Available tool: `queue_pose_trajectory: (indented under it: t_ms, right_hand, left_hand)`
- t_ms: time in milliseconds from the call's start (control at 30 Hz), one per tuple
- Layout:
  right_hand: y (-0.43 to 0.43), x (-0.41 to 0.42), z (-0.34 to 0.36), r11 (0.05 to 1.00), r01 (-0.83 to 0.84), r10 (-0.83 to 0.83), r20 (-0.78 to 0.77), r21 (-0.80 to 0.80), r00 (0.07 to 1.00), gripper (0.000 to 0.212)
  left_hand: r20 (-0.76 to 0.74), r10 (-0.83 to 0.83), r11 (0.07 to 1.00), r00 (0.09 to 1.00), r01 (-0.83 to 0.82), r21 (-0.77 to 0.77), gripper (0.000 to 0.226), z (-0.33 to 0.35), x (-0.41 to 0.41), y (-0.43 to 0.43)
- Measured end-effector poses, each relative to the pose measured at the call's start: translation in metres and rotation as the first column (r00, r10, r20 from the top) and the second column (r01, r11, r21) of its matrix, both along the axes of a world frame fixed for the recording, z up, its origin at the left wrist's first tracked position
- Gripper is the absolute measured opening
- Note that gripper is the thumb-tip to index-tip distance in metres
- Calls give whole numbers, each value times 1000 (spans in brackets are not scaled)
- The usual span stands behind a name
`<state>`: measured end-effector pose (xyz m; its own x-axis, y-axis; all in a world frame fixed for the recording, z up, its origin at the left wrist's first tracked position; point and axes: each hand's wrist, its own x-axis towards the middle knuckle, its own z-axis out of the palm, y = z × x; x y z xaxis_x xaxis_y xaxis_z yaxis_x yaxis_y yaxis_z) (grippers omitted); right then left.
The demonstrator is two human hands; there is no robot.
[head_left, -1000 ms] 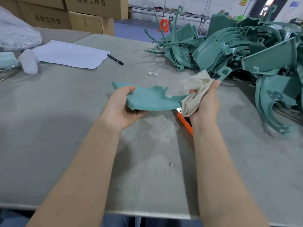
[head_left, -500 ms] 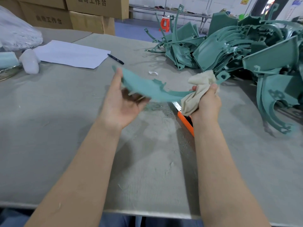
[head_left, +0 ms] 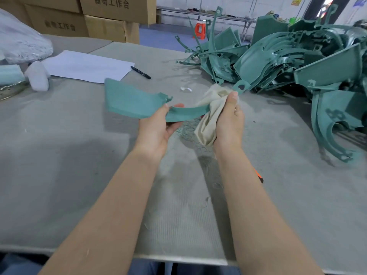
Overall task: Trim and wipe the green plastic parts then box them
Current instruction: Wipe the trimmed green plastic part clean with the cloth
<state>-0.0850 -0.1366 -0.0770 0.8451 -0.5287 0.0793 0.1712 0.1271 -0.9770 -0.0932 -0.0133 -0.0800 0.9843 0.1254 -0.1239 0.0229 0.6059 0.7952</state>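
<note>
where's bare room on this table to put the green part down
Widest free patch: grey tabletop left of the left hand, between the white paper sheet and the near edge. A smaller one: near right corner, past the orange-handled knife. Crowded: far right, under the heap of green plastic parts.

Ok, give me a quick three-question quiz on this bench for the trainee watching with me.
1. Which hand grips the cloth? A left, B right, C neither.
2. True or false: the pile of green parts sits on the left side of the table.
3. Fill in: the left hand holds up a curved green part, and a black ____ lies by the sheet of paper.
Key: 1 B, the right hand. 2 false, it is on the right. 3 pen.
</note>
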Motion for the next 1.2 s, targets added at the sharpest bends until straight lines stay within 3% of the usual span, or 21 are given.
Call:
queue_pose_trajectory:
  t_ms: [100,200,300,367,467,533,600,667,733,800,867,900,967,1000,1100,1200]
  right_hand:
    - [-12,-2,2,974,65,-50,-72,218,996,55]
    - [-34,-2,8,793,-91,-28,186,602,982,49]
    - [-37,-3,15,827,-290,122,350,481,929,19]
    - [-30,-3,12,903,-290,208,267,317,941,44]
    - [-23,-2,9,987,-145,152,98,-75,984,25]
    - [-24,-2,8,978,-57,63,20,-202,998,27]
    - [-25,-3,7,985,11,-13,-10,-174,1000,38]
    - [-27,-2,6,999,53,-53,-12,11,999,44]
    - [-25,-5,7,998,-5,2,44,65,999,37]
    - [-20,-6,7,981,-191,195,137,-42,971,12]
    - [-16,-4,4,941,-246,284,149,-233,947,29]
    - [-13,-3,4,931,-207,263,157,-301,952,27]
    - [-13,-2,4,932,-82,149,167,-353,975,2]
    - [-14,-1,2,936,-33,93,156,-352,983,15]
    - [-17,-1,1,992,-18,29,86,-127,996,42]
    - [-22,0,2,978,-56,51,34,201,998,45]
  left_hand:
    - [66,72,993,995,-78,86,13,4,1,5]
    - [115,123,980,986,-139,145,12,5,1,14]
    - [138,105,968,985,-133,211,12,8,0,17]
    - [140,116,965,983,-145,221,13,9,0,18]
    - [135,140,958,981,-168,233,14,10,-1,22]
    - [122,131,962,984,-156,226,13,11,-2,23]
    - [114,101,965,988,-125,229,16,12,-4,22]
    - [112,83,965,990,-108,241,17,13,-4,19]
    - [98,114,968,989,-133,214,17,13,-4,20]
    - [67,178,971,982,-186,147,15,12,-2,23]
    - [35,223,969,974,-225,105,12,10,-1,28]
    - [21,228,968,973,-229,101,12,9,0,29]
    - [-3,206,973,979,-204,106,15,8,1,31]
    - [-8,183,977,983,-181,113,16,8,1,30]
    - [10,137,980,990,-137,142,19,8,1,29]
    - [50,158,974,986,-164,155,17,8,1,28]
